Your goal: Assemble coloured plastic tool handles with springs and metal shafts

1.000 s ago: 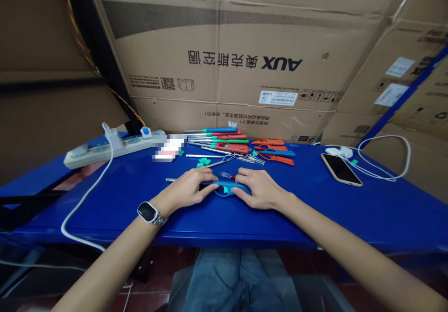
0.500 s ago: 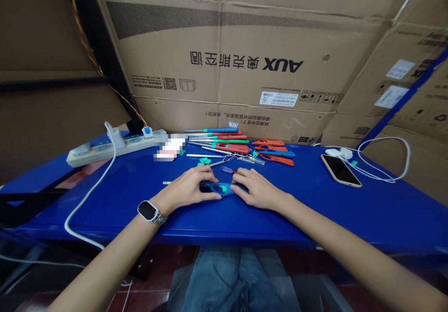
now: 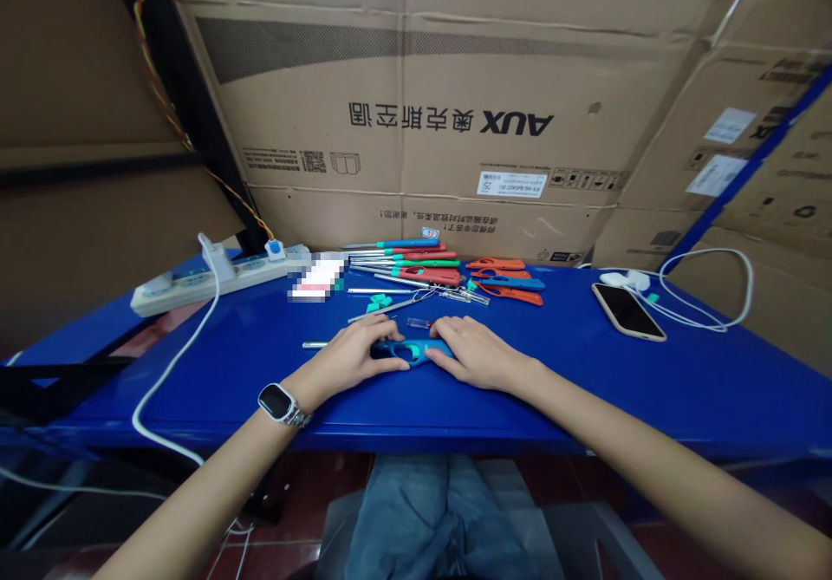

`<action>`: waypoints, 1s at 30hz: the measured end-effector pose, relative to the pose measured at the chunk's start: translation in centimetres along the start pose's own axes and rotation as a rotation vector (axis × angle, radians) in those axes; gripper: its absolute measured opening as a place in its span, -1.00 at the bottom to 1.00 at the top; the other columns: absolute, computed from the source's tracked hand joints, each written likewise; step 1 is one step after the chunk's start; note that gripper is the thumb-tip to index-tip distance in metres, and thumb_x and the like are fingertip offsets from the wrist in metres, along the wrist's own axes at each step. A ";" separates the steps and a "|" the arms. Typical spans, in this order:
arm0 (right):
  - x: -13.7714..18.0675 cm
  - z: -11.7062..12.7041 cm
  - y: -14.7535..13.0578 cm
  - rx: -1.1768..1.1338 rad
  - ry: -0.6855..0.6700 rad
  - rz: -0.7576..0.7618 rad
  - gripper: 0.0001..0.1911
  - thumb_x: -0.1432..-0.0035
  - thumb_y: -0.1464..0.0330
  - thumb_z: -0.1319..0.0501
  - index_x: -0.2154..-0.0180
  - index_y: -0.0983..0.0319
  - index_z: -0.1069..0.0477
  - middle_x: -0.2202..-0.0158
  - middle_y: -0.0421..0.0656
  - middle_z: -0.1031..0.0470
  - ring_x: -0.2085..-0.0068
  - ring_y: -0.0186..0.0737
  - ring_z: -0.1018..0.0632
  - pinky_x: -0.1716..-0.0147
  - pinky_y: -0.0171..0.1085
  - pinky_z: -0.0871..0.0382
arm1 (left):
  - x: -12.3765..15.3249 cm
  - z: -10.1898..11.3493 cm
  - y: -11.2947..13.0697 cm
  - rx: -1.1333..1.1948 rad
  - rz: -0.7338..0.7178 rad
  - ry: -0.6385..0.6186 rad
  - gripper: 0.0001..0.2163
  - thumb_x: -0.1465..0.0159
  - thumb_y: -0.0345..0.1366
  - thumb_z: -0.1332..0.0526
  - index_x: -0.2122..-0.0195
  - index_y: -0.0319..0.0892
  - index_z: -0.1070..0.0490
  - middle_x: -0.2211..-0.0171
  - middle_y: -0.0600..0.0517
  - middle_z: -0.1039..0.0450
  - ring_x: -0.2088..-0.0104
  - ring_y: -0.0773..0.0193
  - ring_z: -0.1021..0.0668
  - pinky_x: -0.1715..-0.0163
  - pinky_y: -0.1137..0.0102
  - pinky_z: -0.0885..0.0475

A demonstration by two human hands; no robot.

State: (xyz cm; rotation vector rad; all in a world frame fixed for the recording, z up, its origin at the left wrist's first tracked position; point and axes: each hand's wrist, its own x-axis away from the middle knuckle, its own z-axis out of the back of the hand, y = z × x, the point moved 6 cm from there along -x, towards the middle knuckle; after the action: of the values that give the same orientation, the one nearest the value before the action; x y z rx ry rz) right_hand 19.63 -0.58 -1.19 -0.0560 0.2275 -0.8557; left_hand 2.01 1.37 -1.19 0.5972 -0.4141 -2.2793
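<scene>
A blue plastic lighter body (image 3: pixel 411 352) with a thin metal tube sticking out to the left lies on the blue table (image 3: pixel 572 381), held flat between both hands. My left hand (image 3: pixel 354 356), a watch on its wrist, grips its left end with curled fingers. My right hand (image 3: pixel 474 355) presses on its right end, fingers curled over it. A small red part (image 3: pixel 422 323) lies just behind the hands.
Behind the hands lie several long-nosed lighters (image 3: pixel 416 266) in red, green and blue and loose red and blue shells (image 3: pixel 503 281). A power strip (image 3: pixel 214 275) with a white cable sits far left. A phone (image 3: pixel 627 310) and white charger cable lie right. Cardboard boxes (image 3: pixel 448 120) wall the back.
The blue lighter body has been turned slightly and laid flatter; my right hand's fingers slid back off its middle. Both hands stay on it. The view shifted a little.
</scene>
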 end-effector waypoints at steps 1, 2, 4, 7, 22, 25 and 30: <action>0.1 0.1 0.0 -0.001 0.003 0.000 -0.64 -0.41 0.09 0.03 0.09 0.23 -0.30 0.11 -0.02 -0.47 0.12 -0.07 -0.51 0.08 -0.10 -0.28 | 0.1 0.0 0.2 -0.014 -0.007 -0.002 -0.63 -0.23 0.08 -0.29 0.16 -0.12 -0.45 0.18 -0.01 -0.48 0.13 0.12 -0.51 0.15 0.28 -0.42; 0.1 0.1 0.0 0.004 0.011 0.001 -0.64 -0.41 0.08 0.03 0.10 0.23 -0.30 0.12 -0.03 -0.47 0.15 -0.08 -0.51 0.11 -0.12 -0.29 | 0.2 0.0 0.4 -0.027 -0.008 -0.002 -0.63 -0.23 0.07 -0.28 0.15 -0.12 -0.44 0.17 -0.01 -0.48 0.13 0.12 -0.51 0.14 0.27 -0.43; 0.4 0.4 0.1 0.011 0.042 0.003 -0.65 -0.40 0.08 0.00 0.12 0.22 -0.30 0.12 -0.04 -0.46 0.22 -0.11 -0.52 0.20 -0.17 -0.29 | 0.4 0.2 0.6 -0.057 0.004 0.006 -0.63 -0.26 0.07 -0.26 0.11 -0.11 -0.43 0.13 -0.03 -0.48 0.10 0.09 -0.52 0.11 0.24 -0.43; 0.7 0.7 0.1 0.003 0.090 0.016 -0.68 -0.38 0.09 -0.04 0.14 0.22 -0.27 0.14 -0.06 -0.48 0.30 -0.16 -0.52 0.33 -0.23 -0.23 | 0.4 0.6 0.8 -0.102 -0.017 0.026 -0.69 -0.36 0.00 -0.16 0.08 -0.11 -0.46 0.06 -0.05 -0.48 0.03 0.08 -0.51 0.04 0.23 -0.41; 1.1 0.8 0.1 0.103 0.123 0.040 -0.57 -0.39 0.06 -0.01 0.34 0.23 -0.39 0.46 -0.14 -0.54 0.50 -0.28 -0.48 0.50 -0.28 0.15 | 0.5 1.4 2.4 -0.291 -0.265 0.104 -0.74 -0.40 -0.11 -0.16 0.06 -0.15 -0.50 0.19 -0.03 -0.52 0.17 0.16 -0.53 0.16 0.29 -0.37; 1.2 1.1 0.3 0.057 0.122 0.053 -0.59 -0.36 0.08 -0.05 0.38 0.23 -0.39 0.49 -0.17 -0.49 0.49 -0.30 -0.46 0.50 -0.29 0.10 | 0.6 1.6 2.5 -0.250 -0.238 0.119 -0.73 -0.38 -0.08 -0.18 0.07 -0.15 -0.48 0.18 -0.02 -0.52 0.16 0.16 -0.54 0.14 0.28 -0.39; 1.0 1.8 0.3 0.019 0.106 0.032 -0.67 -0.31 0.11 -0.12 0.32 0.22 -0.44 0.28 -0.12 -0.48 0.34 -0.26 -0.47 0.45 -0.30 -0.06 | 0.4 1.4 2.1 -0.163 -0.183 0.098 -0.74 -0.40 -0.08 -0.14 0.14 -0.16 -0.48 0.20 -0.03 -0.50 0.15 0.15 -0.52 0.12 0.28 -0.42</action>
State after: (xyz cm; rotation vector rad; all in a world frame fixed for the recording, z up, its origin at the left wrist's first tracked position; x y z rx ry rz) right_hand 20.89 -1.15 0.38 0.0104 0.3185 -0.8295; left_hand 2.21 -0.17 0.77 0.6834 -0.1279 -2.4158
